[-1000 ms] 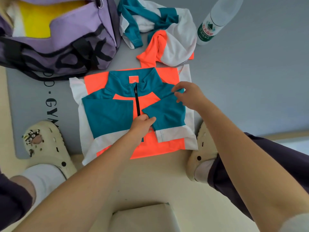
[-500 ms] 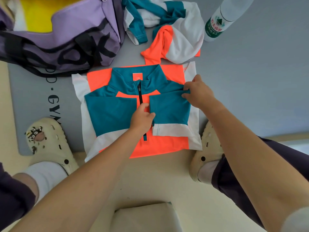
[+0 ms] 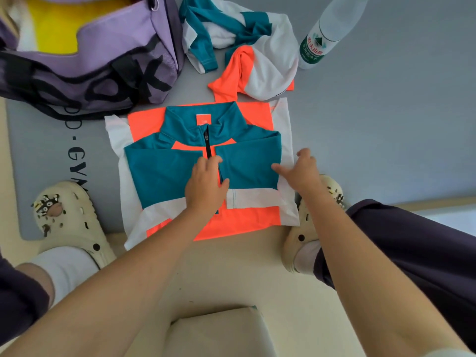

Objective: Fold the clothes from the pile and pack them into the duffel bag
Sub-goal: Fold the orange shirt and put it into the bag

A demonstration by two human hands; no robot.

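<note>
The left hand [image 3: 206, 186] is pressing flat, fingers open, on the zip-neck jersey [image 3: 164, 173], both sleeves folded in. The right hand [image 3: 301, 171] is resting spread at its edge. Beyond both, a crumpled jersey [image 3: 252, 47] is awaiting folding beside the open purple duffel bag [image 3: 108, 63].

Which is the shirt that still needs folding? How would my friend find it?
Start at the big purple duffel bag at the top left. Just right of it, before the clear plastic water bottle, lies a crumpled teal, white and orange shirt. Unlike the matching shirt spread flat below with its sleeves folded in, this one is bunched in a heap.
</note>
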